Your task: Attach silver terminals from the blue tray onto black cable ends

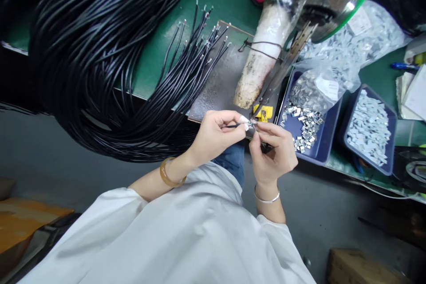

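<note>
My left hand (pixel 214 135) is closed in a pinch round a thin black cable (pixel 234 126), close to its stripped end. Thumb and forefinger of my right hand (pixel 274 148) meet at that same end, pinching a tiny piece too small to name; it may be a wire. The fingertips of both hands almost touch. Just beyond them, a small yellow part (pixel 263 112) sits on the dark metal plate (pixel 218 84). More black cables (pixel 186 75) lie to the left, their stripped ends fanned out over the plate.
A thick bundle of black cable (pixel 83 53) hangs over the bench edge at left. A plastic-wrapped post (pixel 259 62) slants above the plate. At right stand a blue tray (pixel 328 142) of metal shells and a second tray (pixel 392 142) of pale small parts, with plastic bags (pixel 369 35) behind.
</note>
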The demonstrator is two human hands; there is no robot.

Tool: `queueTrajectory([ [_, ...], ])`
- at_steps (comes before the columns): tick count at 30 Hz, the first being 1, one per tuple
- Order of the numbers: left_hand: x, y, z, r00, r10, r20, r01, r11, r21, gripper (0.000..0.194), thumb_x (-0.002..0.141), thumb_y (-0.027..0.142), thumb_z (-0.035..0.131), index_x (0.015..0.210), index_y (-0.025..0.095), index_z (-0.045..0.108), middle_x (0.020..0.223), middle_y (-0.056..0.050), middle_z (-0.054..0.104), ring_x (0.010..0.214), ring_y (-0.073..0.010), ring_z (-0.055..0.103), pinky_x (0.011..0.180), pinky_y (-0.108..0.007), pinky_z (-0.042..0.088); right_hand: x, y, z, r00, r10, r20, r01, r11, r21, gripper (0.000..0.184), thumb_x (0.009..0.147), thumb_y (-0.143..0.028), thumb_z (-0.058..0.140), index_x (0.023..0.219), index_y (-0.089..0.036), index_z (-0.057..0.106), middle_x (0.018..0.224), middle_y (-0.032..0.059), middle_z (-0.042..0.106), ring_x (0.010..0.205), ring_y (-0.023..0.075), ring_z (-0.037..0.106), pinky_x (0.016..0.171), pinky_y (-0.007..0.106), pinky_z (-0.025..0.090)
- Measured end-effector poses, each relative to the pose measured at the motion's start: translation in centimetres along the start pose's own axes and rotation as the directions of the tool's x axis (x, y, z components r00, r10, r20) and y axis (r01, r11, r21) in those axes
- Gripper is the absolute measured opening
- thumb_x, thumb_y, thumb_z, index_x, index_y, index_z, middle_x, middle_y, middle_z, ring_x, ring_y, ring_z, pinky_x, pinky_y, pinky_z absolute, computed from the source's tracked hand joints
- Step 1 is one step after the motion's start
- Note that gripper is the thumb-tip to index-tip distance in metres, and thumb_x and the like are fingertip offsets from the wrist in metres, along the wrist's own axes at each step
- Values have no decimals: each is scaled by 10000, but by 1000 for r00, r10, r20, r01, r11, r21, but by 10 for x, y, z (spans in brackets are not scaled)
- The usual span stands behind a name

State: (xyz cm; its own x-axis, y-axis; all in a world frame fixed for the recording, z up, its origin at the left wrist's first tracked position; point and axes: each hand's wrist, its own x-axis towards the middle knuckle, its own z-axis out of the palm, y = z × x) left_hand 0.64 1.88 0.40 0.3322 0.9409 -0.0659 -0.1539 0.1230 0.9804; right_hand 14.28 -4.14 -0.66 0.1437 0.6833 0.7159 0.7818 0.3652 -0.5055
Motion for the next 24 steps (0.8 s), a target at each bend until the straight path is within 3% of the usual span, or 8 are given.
queueTrajectory([
  [6,2,1,0,1000,17,-2,-17,999,43,124,754,190,681,645,139,653,541,27,498,489,-49,361,447,-187,264,7,-3,-1,997,65,38,-66,997,37,197,828,-85,717,938,-242,671,996,19,747,913,175,719,780,340,615],
  [15,2,-3,-2,998,62,28,-64,995,74,119,788,212,667,724,129,725,544,22,501,504,-62,396,458,-187,300,10,-3,-4,990,108,95,-114,992,62,175,842,-100,710,927,-248,669,1005,19,738,943,179,714,778,341,620],
  [24,1,-4,-4,998,25,56,-30,996,87,122,796,208,673,759,132,761,567,4,549,528,-75,450,473,-179,347,13,-3,-7,988,92,123,-98,994,41,186,835,-85,713,910,-250,669,996,6,744,937,176,719,812,353,614],
])
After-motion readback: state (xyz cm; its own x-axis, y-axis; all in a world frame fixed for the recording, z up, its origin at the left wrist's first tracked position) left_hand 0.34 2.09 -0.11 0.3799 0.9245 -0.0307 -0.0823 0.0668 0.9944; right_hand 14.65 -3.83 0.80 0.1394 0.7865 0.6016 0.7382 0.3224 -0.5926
